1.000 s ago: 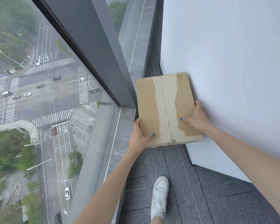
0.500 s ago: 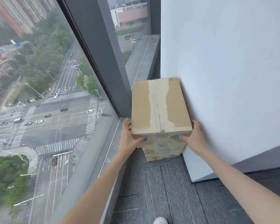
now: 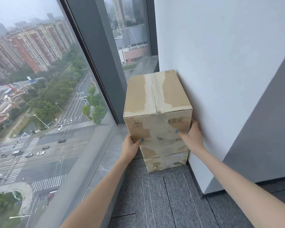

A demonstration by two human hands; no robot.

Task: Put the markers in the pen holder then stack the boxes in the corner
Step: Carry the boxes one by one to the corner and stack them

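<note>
Two hands hold a large brown cardboard box (image 3: 156,96) on top of a stack in the corner.
The left hand (image 3: 130,147) grips its lower left edge and the right hand (image 3: 192,135) its lower right edge, each thumb pressed on the front face, the other fingers round the sides, out of view. The box sits on a lower worn cardboard box (image 3: 166,160), touching the white wall (image 3: 220,63), beside the tall glass window (image 3: 39,96).
</note>
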